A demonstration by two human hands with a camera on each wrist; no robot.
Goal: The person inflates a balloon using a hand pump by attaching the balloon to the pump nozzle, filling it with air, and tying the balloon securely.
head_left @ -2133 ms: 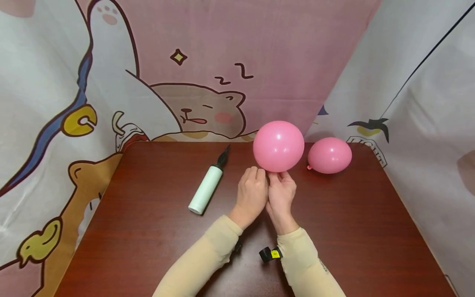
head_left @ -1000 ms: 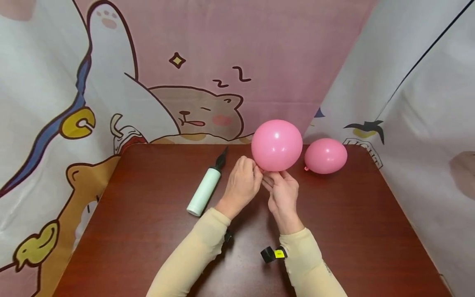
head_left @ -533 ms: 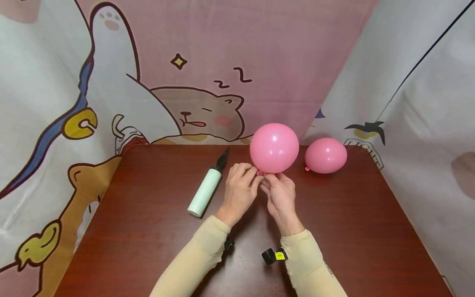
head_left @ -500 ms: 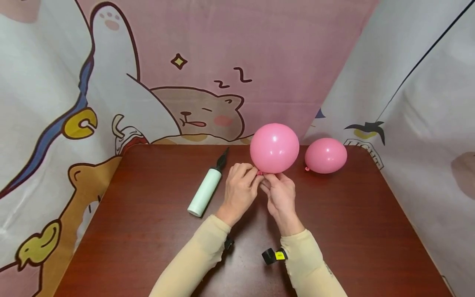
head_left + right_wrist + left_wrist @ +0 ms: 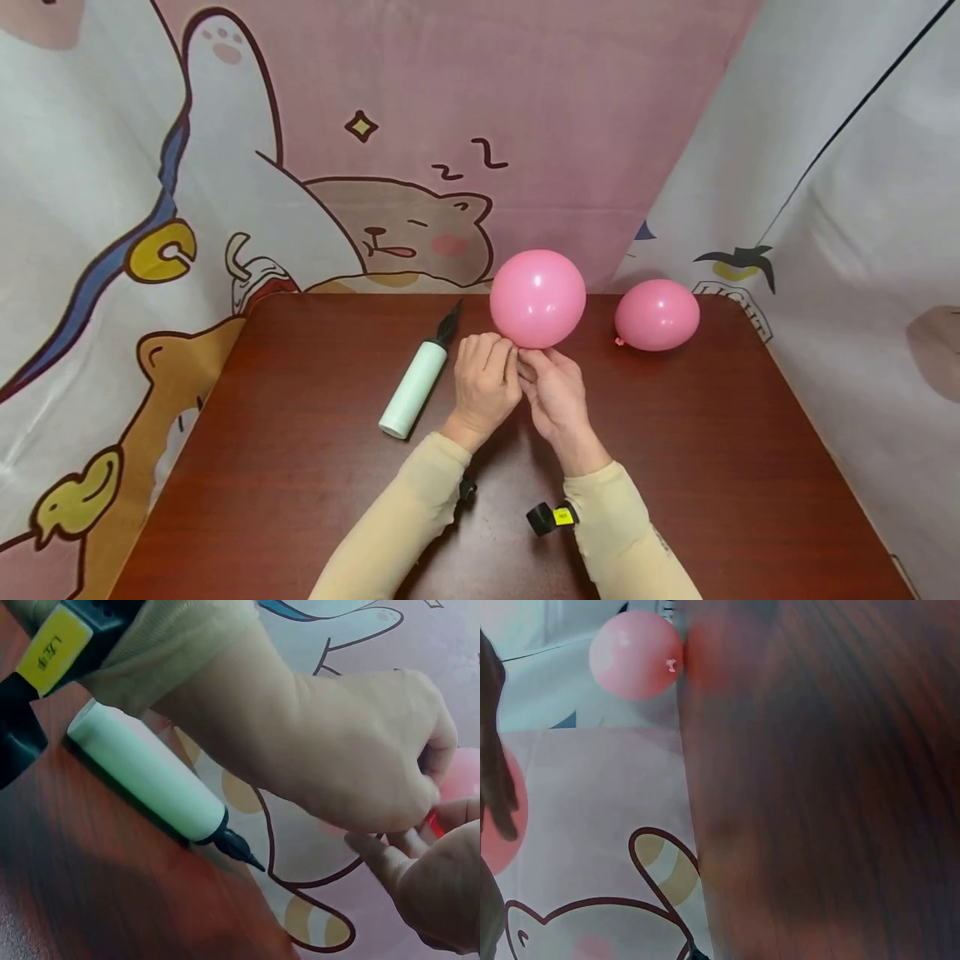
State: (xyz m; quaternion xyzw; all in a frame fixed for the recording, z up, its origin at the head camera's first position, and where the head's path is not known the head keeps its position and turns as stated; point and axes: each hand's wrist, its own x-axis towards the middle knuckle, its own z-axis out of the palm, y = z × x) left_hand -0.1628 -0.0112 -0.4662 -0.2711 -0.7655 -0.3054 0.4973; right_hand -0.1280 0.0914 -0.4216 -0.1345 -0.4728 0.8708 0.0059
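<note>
A round pink balloon (image 5: 537,298) is held up over the far part of the table, its knot end pointing down toward both hands. My left hand (image 5: 486,379) has its fingers curled at the balloon's underside, pinching the neck. Close against it, my right hand (image 5: 557,396) holds the same neck between thumb and fingers. In the right wrist view a bit of red neck shows between the left hand (image 5: 360,742) and the right hand (image 5: 446,885); the rest of the neck is hidden by fingers. At the left wrist view's edge, part of the balloon (image 5: 514,817) shows behind fingers.
A second, tied pink balloon (image 5: 657,315) lies at the table's back right. Left of the hands lies a pale green hand pump (image 5: 415,387) with a black nozzle. The brown table (image 5: 720,467) meets a printed cloth backdrop (image 5: 570,125) at its far edge.
The held balloon and both hands have shifted a little left. The left hand's fingers opened out around the neck, showing the knot end, and have now closed over it again.
</note>
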